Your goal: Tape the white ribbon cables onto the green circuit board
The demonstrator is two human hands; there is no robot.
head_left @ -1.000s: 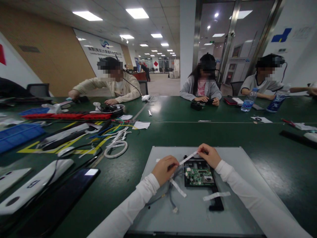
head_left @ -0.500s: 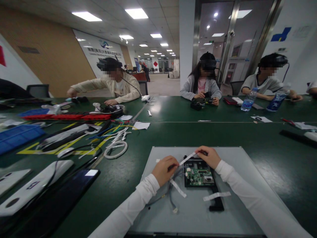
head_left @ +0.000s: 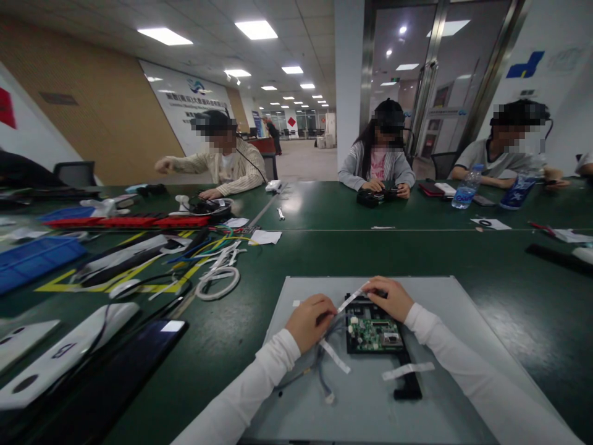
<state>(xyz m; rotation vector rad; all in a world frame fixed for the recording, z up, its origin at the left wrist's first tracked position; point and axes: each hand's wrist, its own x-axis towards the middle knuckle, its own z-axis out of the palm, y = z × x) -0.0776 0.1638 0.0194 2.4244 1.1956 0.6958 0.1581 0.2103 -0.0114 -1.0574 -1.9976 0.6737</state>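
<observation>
A short white strip (head_left: 352, 296) is stretched between my hands above the grey panel (head_left: 365, 414). My left hand (head_left: 311, 321) pinches its lower left end, over a bundle of grey cables (head_left: 320, 377). The upper right end is between the fingers of my right hand (head_left: 390, 298), at the top edge of a black frame (head_left: 408, 371) with a green circuit board (head_left: 374, 334). Another white strip (head_left: 335, 356) lies across the cables, and a further strip (head_left: 407, 371) crosses the frame's lower arm.
On the left are a dark flat panel (head_left: 106, 377), a long white casing (head_left: 69, 352), coiled white cable (head_left: 217, 283) and a blue tray (head_left: 37, 262). Across the green table (head_left: 324, 253) sit several people; bottles (head_left: 466, 188) stand at the back right.
Both my hands keep hold of the strip, with my right hand slightly lower. Across the table at left, a person's outstretched hand has lifted off the items there.
</observation>
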